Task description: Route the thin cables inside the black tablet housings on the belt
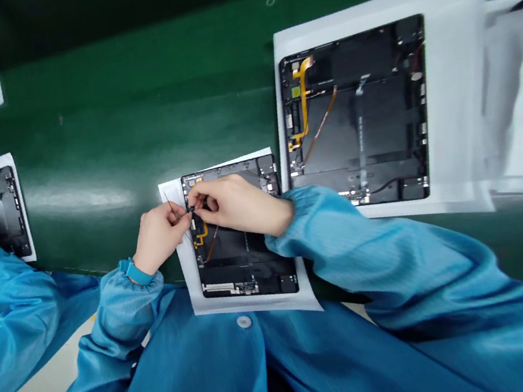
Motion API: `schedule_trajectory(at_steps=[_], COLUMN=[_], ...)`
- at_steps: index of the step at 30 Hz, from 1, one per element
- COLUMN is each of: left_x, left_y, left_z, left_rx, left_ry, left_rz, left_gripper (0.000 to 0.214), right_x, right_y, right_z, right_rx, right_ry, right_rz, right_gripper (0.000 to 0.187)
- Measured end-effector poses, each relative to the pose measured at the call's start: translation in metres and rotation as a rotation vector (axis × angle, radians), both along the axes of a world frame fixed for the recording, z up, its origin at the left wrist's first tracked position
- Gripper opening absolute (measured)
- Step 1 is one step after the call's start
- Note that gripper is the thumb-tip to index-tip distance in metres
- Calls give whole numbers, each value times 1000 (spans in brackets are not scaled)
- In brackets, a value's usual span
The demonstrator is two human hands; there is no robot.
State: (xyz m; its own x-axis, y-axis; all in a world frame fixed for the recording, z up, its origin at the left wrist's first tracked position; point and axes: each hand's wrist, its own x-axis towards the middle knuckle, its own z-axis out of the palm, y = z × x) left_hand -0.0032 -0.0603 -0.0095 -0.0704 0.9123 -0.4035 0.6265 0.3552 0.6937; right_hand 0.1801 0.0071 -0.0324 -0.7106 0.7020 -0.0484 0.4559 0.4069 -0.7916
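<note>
Fingers of the left hand [158, 236] pinch a thin wire [168, 201]; the right hand [238, 205] has fingers nearly together, hold unclear, at ten o'clock over the opened tablet [234, 247].

1. On my feed the worktop [87, 150] is smooth and glossy
2. The open device [226, 257] is smooth, mostly matt; plastic or metal, I cannot tell
3. The sheet [192, 278] beneath looks like matt paper
4. The sleeves [398, 254] are creased cloth, softly shiny

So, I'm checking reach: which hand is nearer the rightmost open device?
Right. The right hand is over the middle device, left of the rightmost open device; the left hand is farther left, at the middle device's left edge.
</note>
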Motion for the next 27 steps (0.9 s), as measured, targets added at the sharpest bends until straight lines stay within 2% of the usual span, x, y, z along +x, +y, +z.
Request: schedule_trajectory(at_steps=[6, 10, 18, 20, 23, 25, 27], left_x=[-1, -6, -5, -4, -4, -3, -3], left_y=[16, 22, 33, 35, 35, 33, 30], left_z=[9, 8, 9, 8, 6, 7, 10], left_rx=[-99, -177, -265, -282, -308, -297, -213], left_ry=[33, -33, -67, -74, -91, -74, 1], left_rz=[-115, -107, -57, -30, -24, -67, -128], left_gripper=[12, 16, 20, 21, 20, 19, 16], right_x=[-5, -8, -9, -6, 2, 9, 15], right_y=[8, 12, 15, 10, -5, -18, -29], right_z=[0, 1, 6, 8, 11, 13, 13], right_rx=[63, 143, 166, 231, 419, 552, 648], right_ry=[-16, -55, -78, -101, -187, -242, -264], right_rz=[87, 145, 212, 209, 172, 127, 86], right_gripper=[22, 22, 23, 24, 27, 28, 27])
